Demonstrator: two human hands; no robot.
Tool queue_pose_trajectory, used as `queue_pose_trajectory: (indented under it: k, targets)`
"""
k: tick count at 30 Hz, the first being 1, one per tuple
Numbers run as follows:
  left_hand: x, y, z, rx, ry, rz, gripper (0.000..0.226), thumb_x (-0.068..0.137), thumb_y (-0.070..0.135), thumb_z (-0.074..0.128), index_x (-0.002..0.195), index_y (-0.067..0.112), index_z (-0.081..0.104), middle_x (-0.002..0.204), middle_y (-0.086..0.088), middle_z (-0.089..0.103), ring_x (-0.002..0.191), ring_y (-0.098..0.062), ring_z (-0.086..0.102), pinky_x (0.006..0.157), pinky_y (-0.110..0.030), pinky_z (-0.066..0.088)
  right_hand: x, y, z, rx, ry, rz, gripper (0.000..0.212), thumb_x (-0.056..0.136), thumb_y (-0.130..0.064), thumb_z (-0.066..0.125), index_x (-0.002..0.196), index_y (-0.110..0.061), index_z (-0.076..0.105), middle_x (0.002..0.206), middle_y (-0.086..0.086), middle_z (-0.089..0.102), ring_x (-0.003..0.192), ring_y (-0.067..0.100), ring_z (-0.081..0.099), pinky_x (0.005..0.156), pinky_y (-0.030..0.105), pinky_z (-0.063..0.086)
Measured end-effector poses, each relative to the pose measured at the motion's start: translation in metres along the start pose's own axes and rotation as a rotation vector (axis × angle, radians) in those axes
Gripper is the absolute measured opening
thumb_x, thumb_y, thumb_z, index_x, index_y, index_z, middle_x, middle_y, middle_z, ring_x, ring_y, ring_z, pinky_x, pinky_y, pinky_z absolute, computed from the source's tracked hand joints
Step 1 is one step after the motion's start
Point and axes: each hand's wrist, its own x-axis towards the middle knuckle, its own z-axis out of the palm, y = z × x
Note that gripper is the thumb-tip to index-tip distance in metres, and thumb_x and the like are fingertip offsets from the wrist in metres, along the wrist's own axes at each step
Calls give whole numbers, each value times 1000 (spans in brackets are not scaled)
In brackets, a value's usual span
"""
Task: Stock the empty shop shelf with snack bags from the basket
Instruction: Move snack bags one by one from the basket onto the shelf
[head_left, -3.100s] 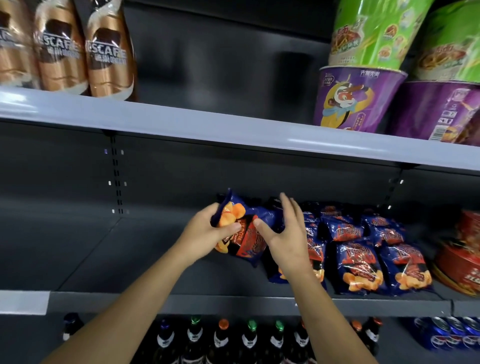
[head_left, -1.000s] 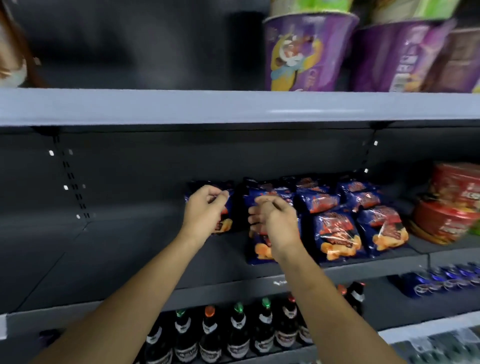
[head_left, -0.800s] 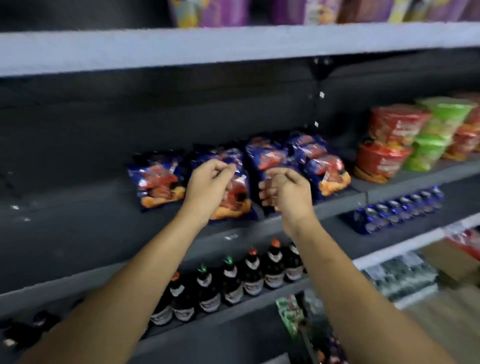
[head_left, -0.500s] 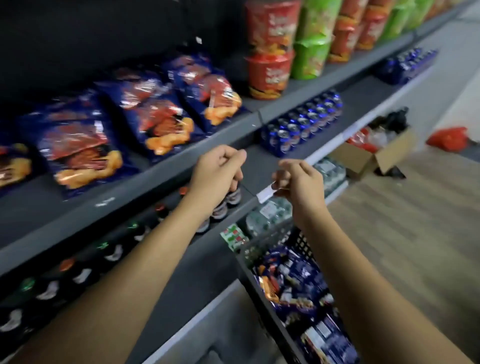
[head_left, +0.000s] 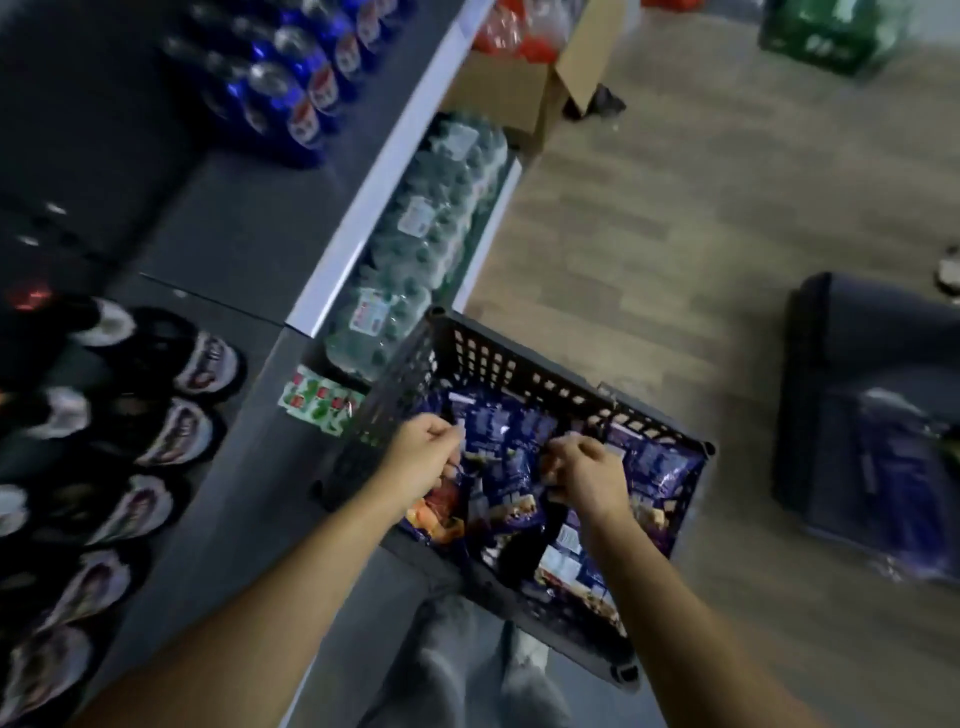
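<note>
Pinching the top edge of a snack bag (head_left: 439, 512), the left hand (head_left: 423, 454) has dropped from the shelf row into the basket (head_left: 519, 364). The right hand (head_left: 584, 475) curls among the other bags (head_left: 660, 467), though blur hides whether it has closed on one. Both came away from the shelf empty, so another load is probably starting. The basket sits on a wood-look floor (head_left: 675, 208), just beside the water packs (head_left: 426, 234), with cans (head_left: 291, 88) on the shelf above.
</note>
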Motion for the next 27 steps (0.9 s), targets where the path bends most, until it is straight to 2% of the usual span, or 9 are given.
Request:
queue_pose_trajectory:
  k: [2, 6, 8, 10, 13, 16, 20, 24, 27]
  targets:
    - [29, -24, 12, 60, -63, -61, 18, 103, 25, 55, 93, 10, 59, 79, -5, 63, 66, -17, 58, 57, -25, 44, 22, 31, 5, -53, 18, 91, 13, 102, -13, 52, 91, -9, 58, 76, 10, 53, 74, 24, 46, 63, 35, 39]
    - [65, -62, 31, 126, -115, -131, 19, 101, 24, 56, 86, 14, 60, 86, -10, 68, 79, -27, 64, 69, -33, 46, 54, 73, 14, -232, 58, 194, 17, 101, -27, 58, 106, -12, 63, 90, 5, 66, 75, 22, 57, 70, 37, 45]
    - [77, -76, 39, 145, -137, -151, 20, 100, 27, 57, 84, 17, 61, 95, -18, 70, 88, -36, 66, 72, -36, 48, 68, 85, 20, -305, 75, 200, 25, 98, -31, 62, 115, -13, 64, 104, 5, 69, 89, 22, 64, 82, 39, 53]
    - [89, -87, 49, 180, -161, -164, 17, 98, 31, 59, 85, 20, 62, 101, -17, 71, 97, -36, 67, 80, -42, 53, 81, 94, 24, -400, 104, 186, 30, 95, -36, 65, 116, -16, 62, 109, 5, 69, 98, 25, 65, 90, 42, 54]
    - [99, -92, 60, 220, -172, -161, 13, 98, 29, 60, 87, 21, 61, 96, -7, 69, 96, -28, 65, 83, -40, 51, 96, 97, 29, -554, 81, 195, 43, 93, -49, 64, 118, -15, 57, 98, 4, 67, 90, 26, 64, 77, 37, 53]
    - [105, -95, 67, 226, -185, -182, 17, 97, 29, 62, 105, 15, 62, 104, -5, 66, 101, -24, 62, 90, -37, 48, 107, 100, 36, -605, 44, 226, 55, 89, -56, 66, 124, -14, 61, 111, 7, 70, 99, 29, 66, 77, 35, 52]
    - [105, -95, 64, 225, -235, -222, 32, 98, 32, 61, 123, 13, 55, 119, -5, 61, 111, -22, 59, 99, -37, 46, 107, 104, 49, -594, -26, 258, 41, 88, -46, 71, 114, -14, 67, 108, 6, 72, 98, 28, 67, 79, 34, 52]
    - [100, -88, 59, 198, -174, -198, 32, 98, 30, 61, 123, 12, 54, 118, -5, 62, 99, -16, 59, 85, -28, 43, 97, 100, 50, -611, 2, 204, 20, 88, -27, 67, 102, -14, 70, 99, 10, 73, 94, 32, 67, 75, 34, 51]
    - [92, -80, 53, 178, -80, -146, 34, 97, 27, 63, 124, 10, 54, 122, -6, 62, 96, -14, 59, 81, -26, 41, 87, 85, 43, -507, 44, 110, 24, 87, -18, 62, 110, -18, 70, 100, 6, 74, 94, 29, 68, 81, 36, 54]
